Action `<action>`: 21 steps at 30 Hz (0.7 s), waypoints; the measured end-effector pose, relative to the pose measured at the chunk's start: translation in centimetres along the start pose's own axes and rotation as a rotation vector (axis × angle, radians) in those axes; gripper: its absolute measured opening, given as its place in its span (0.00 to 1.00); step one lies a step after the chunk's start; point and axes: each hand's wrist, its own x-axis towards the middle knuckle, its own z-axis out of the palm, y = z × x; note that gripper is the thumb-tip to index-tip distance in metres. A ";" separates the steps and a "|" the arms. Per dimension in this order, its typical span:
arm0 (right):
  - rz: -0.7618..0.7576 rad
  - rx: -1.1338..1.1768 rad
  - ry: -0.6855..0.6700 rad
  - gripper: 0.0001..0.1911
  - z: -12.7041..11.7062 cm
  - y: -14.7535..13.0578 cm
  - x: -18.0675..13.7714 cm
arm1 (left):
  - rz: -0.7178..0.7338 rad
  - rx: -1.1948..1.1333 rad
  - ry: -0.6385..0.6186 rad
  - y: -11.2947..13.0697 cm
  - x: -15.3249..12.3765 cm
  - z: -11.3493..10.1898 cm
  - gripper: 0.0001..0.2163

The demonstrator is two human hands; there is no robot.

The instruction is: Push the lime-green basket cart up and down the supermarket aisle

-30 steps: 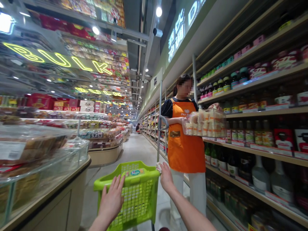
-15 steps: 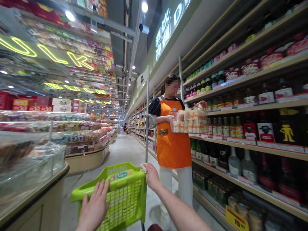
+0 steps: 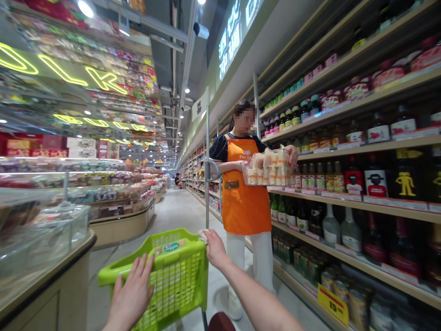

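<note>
Own hands: two, both in the lower part of the frame
Left hand (image 3: 132, 294): lies flat and released on the near rim of the basket, lower centre-left, fingers spread
Right hand (image 3: 215, 248): clenched around the foot of the handle pole at the basket's right corner, with a white scrap (image 3: 203, 236) showing at the knuckles
Basket (image 3: 172, 271): one, lime-green plastic mesh on wheels, lower centre of the frame, in the aisle
Handle pole (image 3: 207, 184): one, grey, upright from the basket's right corner
People: two; a person in an orange apron (image 3: 244, 193) at centre, just beyond the basket, and a small figure (image 3: 177, 180) far down the aisle
Tray (image 3: 268, 168): one, clear, packed with pale packages, held by the aproned person with both hands against the shelving (image 3: 361, 202) at right
Yellow price tag (image 3: 332, 303): one, lower right
Glass counter (image 3: 44, 234): one, left edge
Change from half a second ago: both hands keep their places on the basket; the aproned person's far hand has slid down onto the tray's right end; the neon sign has slipped further to the upper left
Hidden or unclear: basket wheels cut off below; the scrap too small to identify; the neon lettering cut by the left edge; bottle labels blurred
</note>
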 end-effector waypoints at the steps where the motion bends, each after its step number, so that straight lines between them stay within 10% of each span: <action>1: -0.005 0.011 0.004 0.33 0.0 0.1 0.0 | 0.000 0.006 -0.003 0.0 0.0 0.0 0.28; 21: 0.035 -0.008 -0.013 0.30 0.0 0.3 -0.3 | 0.001 -0.066 0.039 -0.1 0.4 1.1 0.29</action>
